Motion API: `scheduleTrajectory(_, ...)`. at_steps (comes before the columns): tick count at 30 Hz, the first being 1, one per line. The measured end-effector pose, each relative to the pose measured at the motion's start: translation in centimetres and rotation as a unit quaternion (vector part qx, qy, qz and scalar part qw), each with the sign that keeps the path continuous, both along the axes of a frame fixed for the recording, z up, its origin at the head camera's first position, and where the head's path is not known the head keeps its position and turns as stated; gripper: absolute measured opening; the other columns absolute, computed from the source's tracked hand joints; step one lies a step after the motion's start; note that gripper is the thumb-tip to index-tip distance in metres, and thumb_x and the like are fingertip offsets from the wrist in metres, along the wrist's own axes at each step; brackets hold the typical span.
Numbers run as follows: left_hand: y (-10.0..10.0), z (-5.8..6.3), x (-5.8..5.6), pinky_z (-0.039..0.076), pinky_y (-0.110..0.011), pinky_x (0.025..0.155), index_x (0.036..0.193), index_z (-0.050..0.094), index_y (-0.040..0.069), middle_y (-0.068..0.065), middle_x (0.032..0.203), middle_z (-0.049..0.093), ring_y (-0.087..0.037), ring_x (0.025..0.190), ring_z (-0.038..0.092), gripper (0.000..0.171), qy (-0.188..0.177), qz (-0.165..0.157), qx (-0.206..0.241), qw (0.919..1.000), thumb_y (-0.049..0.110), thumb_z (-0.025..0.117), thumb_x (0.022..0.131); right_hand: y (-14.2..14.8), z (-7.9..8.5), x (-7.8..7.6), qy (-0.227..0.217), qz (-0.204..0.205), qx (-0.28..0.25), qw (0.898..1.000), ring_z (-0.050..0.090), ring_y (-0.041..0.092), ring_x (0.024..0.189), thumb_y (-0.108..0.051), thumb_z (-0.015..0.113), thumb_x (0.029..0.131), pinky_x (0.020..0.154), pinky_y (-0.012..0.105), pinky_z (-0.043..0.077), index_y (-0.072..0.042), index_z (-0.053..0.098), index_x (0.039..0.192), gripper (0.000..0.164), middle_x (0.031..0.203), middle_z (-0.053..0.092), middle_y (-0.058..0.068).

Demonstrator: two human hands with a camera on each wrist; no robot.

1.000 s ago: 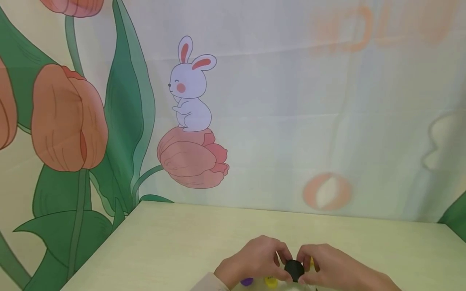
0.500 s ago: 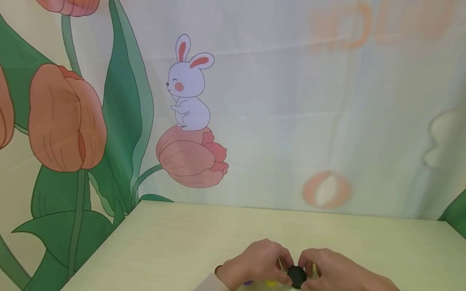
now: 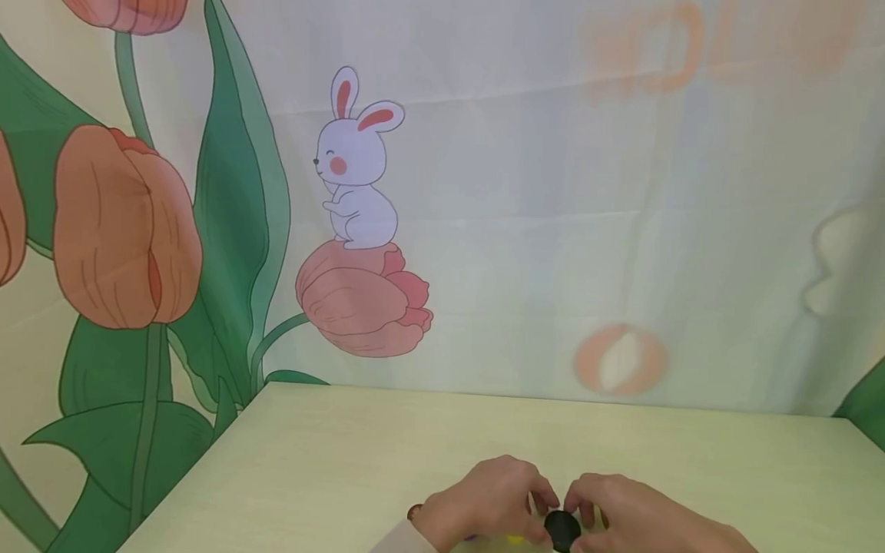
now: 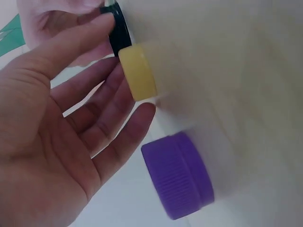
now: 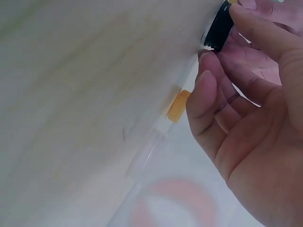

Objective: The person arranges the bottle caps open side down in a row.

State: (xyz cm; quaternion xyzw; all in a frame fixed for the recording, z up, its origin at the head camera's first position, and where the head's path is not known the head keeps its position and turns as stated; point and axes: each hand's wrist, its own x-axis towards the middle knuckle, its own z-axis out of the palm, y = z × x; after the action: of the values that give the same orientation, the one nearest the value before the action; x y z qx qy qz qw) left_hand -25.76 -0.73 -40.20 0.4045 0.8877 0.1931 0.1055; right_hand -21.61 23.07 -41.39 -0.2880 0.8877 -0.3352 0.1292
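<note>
A round black bottle cap [image 3: 563, 530] sits between my two hands at the bottom of the head view, close over the table. My left hand [image 3: 494, 495] pinches its left side with thumb and fingertips. From the opposite side, my right hand [image 3: 629, 511] grips it the same way. In the left wrist view a yellow bottle cap [image 4: 138, 73] stands beside the left fingertips, and a ridged purple bottle cap [image 4: 177, 177] is further along the table. The right wrist view has an orange-yellow cap [image 5: 178, 106] behind the right hand's fingers.
The pale wooden table [image 3: 359, 453] reaches back to a hanging cloth backdrop [image 3: 512, 230] printed with tulips and a rabbit. A sleeve [image 3: 403, 538] covers the left forearm.
Both hands and the black cap have shifted slightly down and to the right in the head view. The purple and yellow caps there are now mostly hidden behind the left hand.
</note>
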Motion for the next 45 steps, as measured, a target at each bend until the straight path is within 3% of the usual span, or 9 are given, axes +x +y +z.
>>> scheduleTrajectory(4,-0.4,0.4,-0.2,0.05,-0.014,0.07,0.117,0.082,0.018,0.02,0.093,0.073,0.008,0.078,0.061,0.036,-0.019,0.004,0.008,0.9998,0.026,0.092,0.084,0.3,0.4,-0.2,0.011,0.002,0.003,1.0,0.059,0.007,0.084,-0.028,0.078,0.097,0.07,0.029,0.049,-0.024,0.07,0.111,0.016,0.097,0.064,-0.013)
scheduleTrajectory(10,-0.6,1.0,-0.8,0.052,-0.016,0.075,0.119,0.08,0.015,0.017,0.099,0.075,0.006,0.084,0.065,0.036,-0.043,0.019,0.062,0.9969,0.029,0.09,0.088,1.2,0.8,-0.8,0.109,0.014,-0.004,0.994,0.056,0.002,0.082,-0.032,0.081,0.096,0.069,0.028,0.051,-0.019,0.069,0.115,0.026,0.102,0.065,-0.015)
scheduleTrajectory(14,-0.1,1.1,-1.2,0.051,-0.015,0.076,0.12,0.079,0.015,0.017,0.1,0.074,0.006,0.085,0.065,0.037,-0.015,0.022,0.063,0.9976,0.03,0.089,0.088,1.9,0.7,-1.6,0.182,0.013,-0.007,0.983,0.055,0.002,0.083,-0.03,0.084,0.094,0.068,0.028,0.051,-0.018,0.069,0.11,0.024,0.101,0.064,-0.015)
scheduleTrajectory(19,1.0,0.9,-1.8,0.05,-0.015,0.074,0.121,0.079,0.016,0.016,0.101,0.075,0.005,0.084,0.065,0.038,0.024,0.032,0.053,0.9978,0.03,0.09,0.087,2.9,0.5,-2.3,0.237,-0.012,-0.01,0.971,0.057,0.004,0.087,-0.027,0.087,0.091,0.071,0.03,0.052,-0.02,0.07,0.106,0.023,0.099,0.065,-0.015)
scheduleTrajectory(27,2.8,1.0,-2.8,0.05,-0.015,0.074,0.121,0.078,0.016,0.012,0.102,0.077,0.005,0.083,0.066,0.038,0.055,0.036,0.048,0.9967,0.029,0.09,0.088,4.3,0.2,-3.5,0.23,-0.01,-0.001,0.973,0.06,0.008,0.088,-0.022,0.088,0.089,0.075,0.033,0.055,-0.015,0.07,0.106,0.026,0.102,0.067,-0.011)
scheduleTrajectory(38,5.0,0.2,-3.7,0.049,-0.016,0.08,0.115,0.079,0.021,0.017,0.097,0.075,0.005,0.088,0.063,0.033,0.039,0.063,-0.006,0.9973,0.033,0.091,0.087,5.2,-0.7,-4.7,0.171,-0.003,0.014,0.985,0.059,0.007,0.087,-0.022,0.087,0.089,0.076,0.033,0.055,-0.012,0.07,0.107,0.026,0.098,0.064,-0.012)
scheduleTrajectory(45,5.6,0.1,-4.0,0.047,-0.016,0.076,0.109,0.081,0.023,0.019,0.091,0.073,0.004,0.084,0.06,0.029,0.049,0.07,-0.02,0.9962,0.034,0.092,0.084,5.3,-1.1,-5.1,0.17,0.006,0.003,0.985,0.06,0.006,0.085,-0.018,0.089,0.086,0.074,0.031,0.055,-0.011,0.07,0.105,0.028,0.095,0.063,-0.012)
